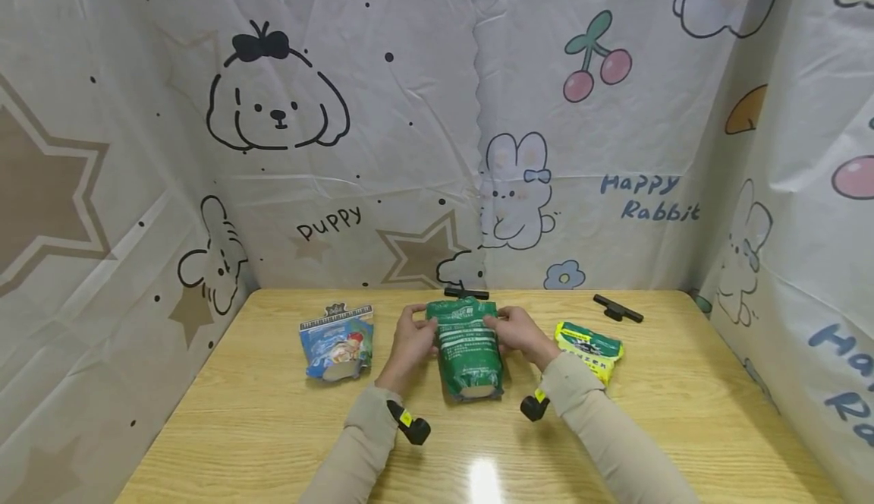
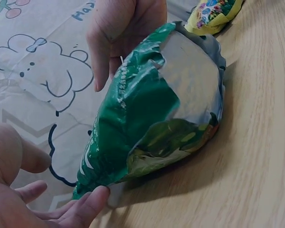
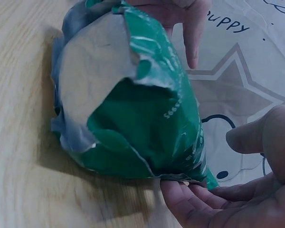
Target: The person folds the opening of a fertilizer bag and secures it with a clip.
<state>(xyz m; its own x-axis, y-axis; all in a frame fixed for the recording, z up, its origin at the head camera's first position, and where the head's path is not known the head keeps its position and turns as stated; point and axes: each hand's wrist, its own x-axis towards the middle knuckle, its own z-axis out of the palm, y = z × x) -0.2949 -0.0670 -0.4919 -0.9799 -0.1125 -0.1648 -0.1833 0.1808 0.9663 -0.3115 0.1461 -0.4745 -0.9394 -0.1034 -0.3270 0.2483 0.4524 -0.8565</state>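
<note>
A green plastic bag [image 1: 470, 348] with white print lies in the middle of the wooden table, plump, its beige-patched end [image 2: 192, 78] towards me. At its left side is my left hand [image 1: 411, 341]; in the left wrist view those fingertips [image 2: 99, 195] touch the bag's edge while the thumb stays off it. My right hand [image 1: 524, 335] is at the opposite side. In the right wrist view its fingers [image 3: 180, 197] reach under the bag's edge, the thumb lifted clear of the plastic.
To the left lies a blue packet [image 1: 337, 348] with a picture on it. A yellow and green packet [image 1: 590, 348] is beside my right wrist, partly covered by the sleeve. Two black bar-shaped objects, one behind the bag [image 1: 466, 293] and one further right [image 1: 617, 308], lie near the printed cloth backdrop [image 1: 410, 109].
</note>
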